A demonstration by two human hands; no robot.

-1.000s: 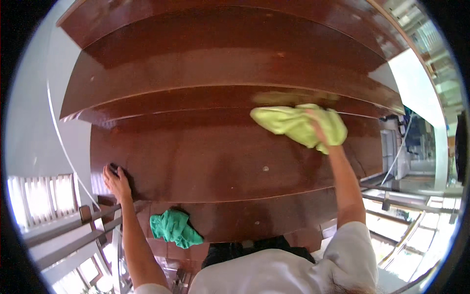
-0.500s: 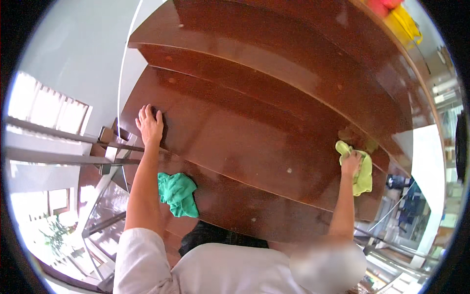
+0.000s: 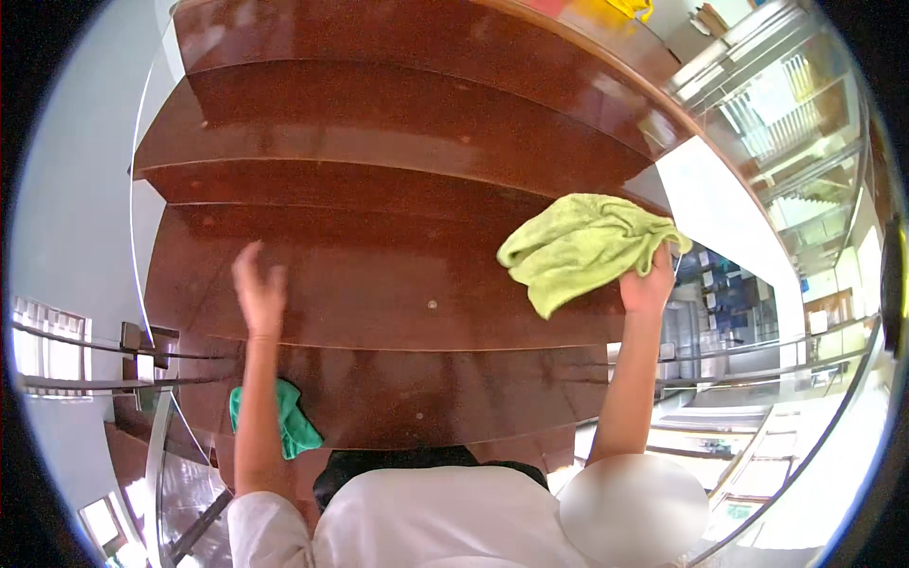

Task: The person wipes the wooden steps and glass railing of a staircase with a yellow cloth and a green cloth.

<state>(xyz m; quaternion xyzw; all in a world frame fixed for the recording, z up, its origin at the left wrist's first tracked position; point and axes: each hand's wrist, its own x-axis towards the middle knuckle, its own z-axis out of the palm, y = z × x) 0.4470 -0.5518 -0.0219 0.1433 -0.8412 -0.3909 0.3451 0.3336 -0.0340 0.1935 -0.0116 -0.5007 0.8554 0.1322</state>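
Observation:
My right hand grips one end of a yellow-green cloth, which hangs bunched and spread out to the left above the step. My left hand holds nothing; its fingers are apart, slightly blurred, over the left part of a glossy reddish-brown step. Below that hand, partly behind my left forearm, a green cloth lies crumpled on the lower step.
More brown steps rise ahead, with a wall along their left. Metal rails run at both sides. To the right are a white panel and a drop to a lower floor. Something yellow sits at the top.
My right hand has lifted the yellow-green cloth off the step's right end, and it now hangs spread out. My left hand has come up off the step. The view has turned.

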